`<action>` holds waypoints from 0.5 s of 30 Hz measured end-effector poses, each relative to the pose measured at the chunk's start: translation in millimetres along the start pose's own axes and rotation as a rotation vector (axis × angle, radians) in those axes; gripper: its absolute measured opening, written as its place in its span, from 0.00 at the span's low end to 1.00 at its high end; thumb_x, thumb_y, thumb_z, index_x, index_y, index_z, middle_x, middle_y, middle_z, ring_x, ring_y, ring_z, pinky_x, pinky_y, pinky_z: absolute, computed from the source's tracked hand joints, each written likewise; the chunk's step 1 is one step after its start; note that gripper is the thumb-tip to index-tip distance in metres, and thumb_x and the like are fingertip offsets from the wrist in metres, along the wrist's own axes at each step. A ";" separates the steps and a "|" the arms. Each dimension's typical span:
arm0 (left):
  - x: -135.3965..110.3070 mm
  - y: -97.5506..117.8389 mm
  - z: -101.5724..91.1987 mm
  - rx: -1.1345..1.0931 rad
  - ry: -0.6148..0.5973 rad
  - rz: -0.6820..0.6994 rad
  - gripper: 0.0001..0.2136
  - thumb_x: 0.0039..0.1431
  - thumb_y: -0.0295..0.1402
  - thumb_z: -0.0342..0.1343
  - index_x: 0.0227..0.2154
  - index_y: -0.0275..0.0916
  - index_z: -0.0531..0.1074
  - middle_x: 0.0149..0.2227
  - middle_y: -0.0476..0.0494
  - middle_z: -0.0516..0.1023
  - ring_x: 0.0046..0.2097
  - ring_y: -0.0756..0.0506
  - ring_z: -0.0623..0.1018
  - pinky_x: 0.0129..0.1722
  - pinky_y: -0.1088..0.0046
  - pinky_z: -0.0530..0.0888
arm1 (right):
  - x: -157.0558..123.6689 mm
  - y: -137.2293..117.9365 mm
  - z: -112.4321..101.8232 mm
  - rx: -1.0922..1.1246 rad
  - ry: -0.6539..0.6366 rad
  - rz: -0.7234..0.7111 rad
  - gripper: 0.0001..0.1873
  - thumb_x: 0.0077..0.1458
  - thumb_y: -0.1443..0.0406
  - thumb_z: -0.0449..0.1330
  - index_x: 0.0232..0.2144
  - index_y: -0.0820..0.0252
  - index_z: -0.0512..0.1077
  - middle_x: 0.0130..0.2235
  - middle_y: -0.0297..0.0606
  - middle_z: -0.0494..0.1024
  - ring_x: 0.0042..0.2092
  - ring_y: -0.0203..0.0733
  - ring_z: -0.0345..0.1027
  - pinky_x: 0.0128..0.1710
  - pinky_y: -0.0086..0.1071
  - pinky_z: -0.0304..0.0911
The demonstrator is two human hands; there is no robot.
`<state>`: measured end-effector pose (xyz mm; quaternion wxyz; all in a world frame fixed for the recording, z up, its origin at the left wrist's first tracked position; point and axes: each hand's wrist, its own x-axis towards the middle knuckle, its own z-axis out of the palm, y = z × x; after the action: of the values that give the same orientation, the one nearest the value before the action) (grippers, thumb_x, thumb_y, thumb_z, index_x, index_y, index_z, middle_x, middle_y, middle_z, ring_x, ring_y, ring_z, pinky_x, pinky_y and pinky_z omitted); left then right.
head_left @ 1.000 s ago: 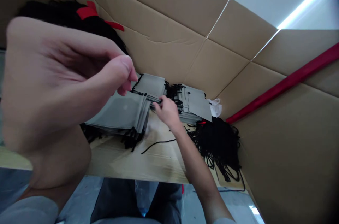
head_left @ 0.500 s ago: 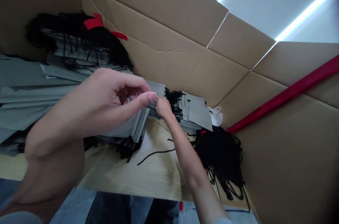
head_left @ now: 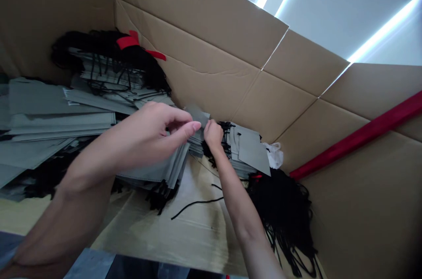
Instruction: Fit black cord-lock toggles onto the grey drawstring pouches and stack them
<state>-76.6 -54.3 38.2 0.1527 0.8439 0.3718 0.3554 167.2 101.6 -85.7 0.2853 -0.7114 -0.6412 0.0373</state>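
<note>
Both my hands reach into a big cardboard box (head_left: 204, 32). My left hand (head_left: 154, 131) is curled, thumb and fingers pinched over the corner of a grey bag (head_left: 197, 115) on top of a small pile. My right hand (head_left: 213, 134) grips the same grey bag at its right edge, fingers closed around it. Beneath my left hand lies a stack of grey bags (head_left: 165, 169) with black cords hanging from its front edge.
More grey bag stacks (head_left: 49, 116) fill the left of the box, one topped with black cords and a red strip (head_left: 128, 42). Another pile (head_left: 250, 151) sits right of my hands. A tangle of black cords (head_left: 283, 208) lies at right, one loose cord (head_left: 194, 204) on the floor. A red bar (head_left: 362, 136) crosses the right wall.
My left hand moved away from the camera and down to the bag pile, meeting my right hand. My right hand shifted slightly up and closed on the top bag.
</note>
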 end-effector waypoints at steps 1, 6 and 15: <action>1.1 -5.6 5.2 0.052 -0.041 -0.008 0.25 0.78 0.51 0.50 0.30 0.41 0.81 0.23 0.51 0.72 0.24 0.49 0.70 0.24 0.72 0.62 | -2.8 -0.1 -12.0 0.070 0.064 0.023 0.20 0.75 0.54 0.69 0.61 0.59 0.78 0.61 0.46 0.83 0.57 0.51 0.82 0.58 0.51 0.82; 6.4 -23.9 48.2 0.342 -0.098 0.125 0.53 0.56 0.40 0.81 0.81 0.46 0.61 0.77 0.26 0.71 0.77 0.22 0.73 0.69 0.48 0.79 | -37.1 4.5 -87.0 0.495 0.264 -0.006 0.21 0.81 0.54 0.51 0.48 0.58 0.79 0.41 0.41 0.86 0.36 0.45 0.84 0.37 0.37 0.79; 42.7 -30.0 94.8 -0.070 0.102 0.426 0.14 0.78 0.27 0.55 0.55 0.41 0.84 0.66 0.33 0.83 0.67 0.36 0.84 0.68 0.55 0.83 | -88.9 48.3 -150.5 1.055 0.369 0.045 0.17 0.59 0.58 0.69 0.49 0.55 0.75 0.27 0.26 0.78 0.21 0.37 0.69 0.18 0.28 0.65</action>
<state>-4.5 -1.9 -23.2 0.0843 0.8785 0.1797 0.4345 257.7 -36.0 -9.8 0.7094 -0.4802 -0.4597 0.2341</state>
